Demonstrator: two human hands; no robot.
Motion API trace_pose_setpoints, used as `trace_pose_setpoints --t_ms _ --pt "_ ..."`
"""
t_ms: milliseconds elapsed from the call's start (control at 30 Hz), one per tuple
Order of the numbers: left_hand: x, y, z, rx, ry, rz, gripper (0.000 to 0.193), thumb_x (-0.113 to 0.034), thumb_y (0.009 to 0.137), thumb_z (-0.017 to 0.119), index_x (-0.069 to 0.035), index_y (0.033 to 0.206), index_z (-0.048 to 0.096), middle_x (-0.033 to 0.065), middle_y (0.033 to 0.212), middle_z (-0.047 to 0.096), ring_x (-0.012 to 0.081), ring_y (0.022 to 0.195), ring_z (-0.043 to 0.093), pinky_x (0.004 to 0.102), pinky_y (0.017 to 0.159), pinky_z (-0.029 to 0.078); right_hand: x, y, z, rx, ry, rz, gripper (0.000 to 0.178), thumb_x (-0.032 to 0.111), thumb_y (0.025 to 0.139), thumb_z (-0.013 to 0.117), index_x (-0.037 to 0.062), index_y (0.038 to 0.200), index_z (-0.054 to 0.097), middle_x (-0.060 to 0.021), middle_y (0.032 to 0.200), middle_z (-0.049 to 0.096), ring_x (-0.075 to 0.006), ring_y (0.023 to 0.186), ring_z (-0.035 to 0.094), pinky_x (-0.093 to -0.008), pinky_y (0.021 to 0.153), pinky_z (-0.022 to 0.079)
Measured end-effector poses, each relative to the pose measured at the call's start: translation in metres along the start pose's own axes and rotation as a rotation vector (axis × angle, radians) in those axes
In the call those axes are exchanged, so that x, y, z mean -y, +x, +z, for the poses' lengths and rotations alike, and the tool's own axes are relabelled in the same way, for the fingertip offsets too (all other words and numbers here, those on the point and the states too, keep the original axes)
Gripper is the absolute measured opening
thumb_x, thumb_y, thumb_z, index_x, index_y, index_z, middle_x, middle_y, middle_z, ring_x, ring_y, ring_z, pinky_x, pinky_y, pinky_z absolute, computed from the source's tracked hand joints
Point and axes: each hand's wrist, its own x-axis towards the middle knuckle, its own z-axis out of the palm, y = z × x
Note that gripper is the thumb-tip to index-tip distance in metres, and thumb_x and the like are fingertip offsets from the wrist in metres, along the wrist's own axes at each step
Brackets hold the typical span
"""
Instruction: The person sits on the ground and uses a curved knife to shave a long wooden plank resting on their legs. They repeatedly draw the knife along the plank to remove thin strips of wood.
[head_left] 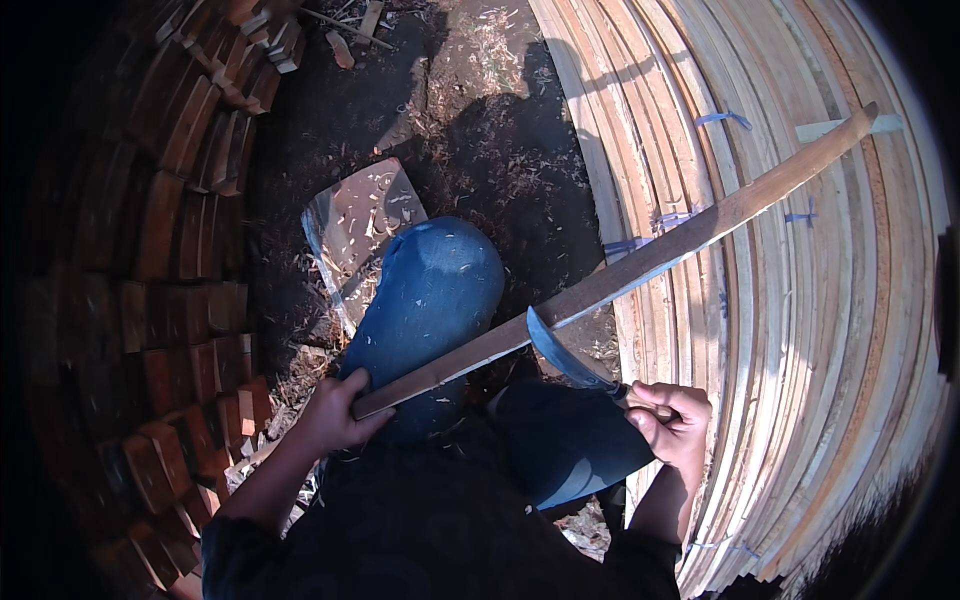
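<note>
Wooden strip [640, 262] is stretched slantwise above the bent, blue-clad leg [440, 270], its far end over the stack of pale boards [800, 350]. A curved knife [562, 355] is held across its lower edge; whether the wood is being bitten cannot be told. The strip's near end is pinched between thumb and fingers by the left hand [342, 412], and the knife is gripped in the closed right hand [675, 415]. Shaving the strip's edge is judged to be the step in hand; firm bracing and a shallow blade angle are called for next. Dark, sun-patched ground [510, 150] is flanked at left by piled reddish-brown blocks [180, 240]; beside the knee a flat board [365, 215] is seen, with pale shavings [588, 530] strewn about.
</note>
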Motion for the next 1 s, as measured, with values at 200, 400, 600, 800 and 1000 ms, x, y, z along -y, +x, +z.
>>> trace_pose_setpoints --t_ms 200,400,600,800,1000 --pt "0.006 -0.001 0.004 -0.004 -0.052 -0.023 0.033 -0.021 0.070 0.075 -0.004 0.078 0.048 0.0141 0.059 0.053 0.0303 0.058 0.062 0.0359 0.054 0.045 -0.009 -0.005 -0.001 -0.334 0.145 0.055 0.034 0.014 0.084 0.070 0.0016 0.112 0.055 -0.0077 0.072 0.062 -0.0100 0.059 0.058 -0.0201 0.051 0.044" --pt "0.008 -0.001 0.002 0.039 -0.013 -0.028 0.034 -0.022 0.070 0.076 -0.004 0.077 0.048 0.0143 0.060 0.054 0.0295 0.059 0.062 0.0346 0.054 0.046 0.000 0.004 -0.005 -0.445 0.336 -0.122 0.032 0.017 0.082 0.073 0.0010 0.107 0.058 -0.0103 0.079 0.064 -0.0134 0.062 0.061 -0.0215 0.055 0.047" --pt "0.003 -0.001 0.002 0.010 -0.037 -0.054 0.033 -0.021 0.070 0.076 -0.003 0.075 0.048 0.0147 0.060 0.055 0.0298 0.059 0.063 0.0346 0.053 0.045 0.009 -0.004 -0.004 -0.283 0.118 -0.023 0.032 0.008 0.082 0.072 -0.0020 0.110 0.058 -0.0118 0.084 0.065 -0.0130 0.069 0.063 -0.0240 0.063 0.050" --pt "0.006 -0.003 0.005 0.016 -0.038 -0.045 0.033 -0.022 0.070 0.075 -0.003 0.076 0.048 0.0153 0.058 0.054 0.0317 0.059 0.063 0.0347 0.054 0.046 0.004 -0.002 0.001 -0.218 0.163 0.083 0.028 -0.001 0.083 0.066 -0.0037 0.110 0.056 -0.0096 0.082 0.064 -0.0115 0.071 0.061 -0.0254 0.064 0.052" --pt "0.006 0.001 0.003 0.002 0.001 0.008 0.033 -0.022 0.071 0.075 -0.004 0.077 0.048 0.0156 0.058 0.054 0.0320 0.058 0.063 0.0356 0.053 0.046 0.002 0.006 0.001 -0.239 0.278 0.009 0.033 0.010 0.084 0.070 0.0009 0.111 0.054 -0.0108 0.085 0.063 -0.0120 0.066 0.060 -0.0218 0.060 0.047"
